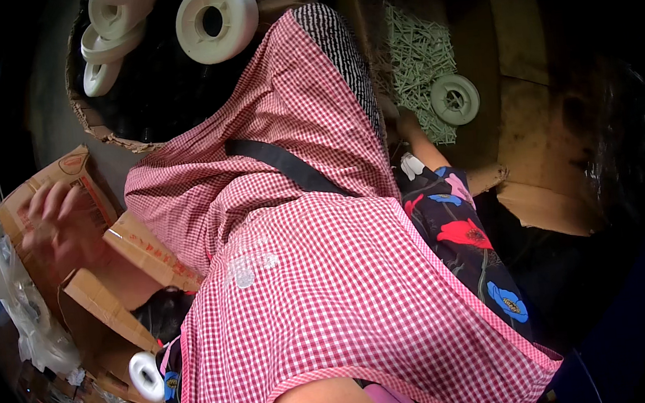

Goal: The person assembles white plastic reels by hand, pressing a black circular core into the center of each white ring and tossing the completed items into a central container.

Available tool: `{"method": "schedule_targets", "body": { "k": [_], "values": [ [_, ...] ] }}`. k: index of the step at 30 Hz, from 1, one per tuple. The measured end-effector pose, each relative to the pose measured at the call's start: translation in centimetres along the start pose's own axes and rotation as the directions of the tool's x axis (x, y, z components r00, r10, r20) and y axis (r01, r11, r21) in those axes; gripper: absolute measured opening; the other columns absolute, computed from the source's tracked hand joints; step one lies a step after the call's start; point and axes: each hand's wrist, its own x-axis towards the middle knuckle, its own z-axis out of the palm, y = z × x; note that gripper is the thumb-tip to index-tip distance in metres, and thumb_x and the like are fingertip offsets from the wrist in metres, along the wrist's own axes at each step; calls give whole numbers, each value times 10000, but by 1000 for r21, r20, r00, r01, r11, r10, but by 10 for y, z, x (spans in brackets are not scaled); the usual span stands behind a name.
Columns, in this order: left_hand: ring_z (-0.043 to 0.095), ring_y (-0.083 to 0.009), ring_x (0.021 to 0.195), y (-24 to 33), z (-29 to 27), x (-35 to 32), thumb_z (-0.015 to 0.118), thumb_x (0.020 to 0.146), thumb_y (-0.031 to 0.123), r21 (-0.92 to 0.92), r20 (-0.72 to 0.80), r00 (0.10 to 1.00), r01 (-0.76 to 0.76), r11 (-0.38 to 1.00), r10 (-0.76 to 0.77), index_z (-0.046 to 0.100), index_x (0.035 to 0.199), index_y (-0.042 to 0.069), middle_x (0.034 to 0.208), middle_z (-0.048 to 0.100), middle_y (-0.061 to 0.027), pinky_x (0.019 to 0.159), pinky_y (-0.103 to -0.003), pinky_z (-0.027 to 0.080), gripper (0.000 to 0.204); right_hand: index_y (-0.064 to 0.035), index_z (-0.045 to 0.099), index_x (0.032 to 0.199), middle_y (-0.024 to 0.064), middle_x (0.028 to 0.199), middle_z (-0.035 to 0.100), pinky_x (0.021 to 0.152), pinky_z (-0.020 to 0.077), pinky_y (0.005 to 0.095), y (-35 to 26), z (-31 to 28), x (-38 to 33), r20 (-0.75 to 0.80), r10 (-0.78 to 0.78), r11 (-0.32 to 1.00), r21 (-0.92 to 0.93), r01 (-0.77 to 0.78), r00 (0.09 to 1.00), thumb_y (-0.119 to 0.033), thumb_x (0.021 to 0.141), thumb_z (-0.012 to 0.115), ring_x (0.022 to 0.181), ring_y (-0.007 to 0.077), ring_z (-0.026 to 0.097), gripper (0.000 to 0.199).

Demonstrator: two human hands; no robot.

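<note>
My left hand [56,225] is raised over an opened cardboard box [109,308] at the left. Motion blurs it, but its fingers look apart and nothing shows in them. My right forearm [427,150] reaches past my knee to a carton at the right. The right hand [402,124] is dim there, its fingers hidden beside a heap of thin pale plastic pins [418,51]. On that heap lies a round pale plastic spool [455,99]. A larger white spool [216,22] sits over a dark, round-looking container ahead of me.
Several white spools [116,47] are piled at the far left of the dark container, which has a ragged cardboard rim [94,129]. A clear plastic bag [21,305] hangs beside the left box. Another white spool [147,376] is near my left side. My checked apron [299,280] covers my lap.
</note>
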Motion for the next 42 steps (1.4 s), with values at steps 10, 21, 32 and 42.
{"method": "schedule_targets", "body": {
  "k": [10,21,32,42],
  "values": [
    [402,-157,866,-100,-55,35,540,923,354,279,25,945,306,910,-325,482,1271,92,996,452,-33,758,-294,387,440,41,522,1167,109,1053,607,708,493,333,-68,-224,-66,-311,147,300,919,257,939,-167,752,723,884,214,604,506],
    [578,-154,840,-123,-79,5,537,919,305,321,-37,943,324,890,-330,533,1181,94,970,608,-38,735,-293,472,337,-30,554,1146,75,1067,628,809,553,344,-318,-378,-145,-669,-397,-104,713,693,629,-73,800,691,949,199,633,375],
    [572,-134,787,-100,-149,-3,608,884,186,699,-253,965,138,702,62,559,1142,34,898,602,-38,711,-284,488,303,-14,525,1213,115,1187,575,883,505,416,-434,-399,-170,-603,-583,-135,733,667,544,-184,836,644,1075,262,577,430],
    [604,-274,1029,-75,-207,55,636,795,120,967,-149,891,221,-123,429,588,1129,35,1118,616,-142,899,-339,471,348,15,578,1149,187,1099,618,881,469,372,-288,-310,-80,-636,-453,872,-171,458,625,-213,789,686,1007,273,605,440]
  ]
}}
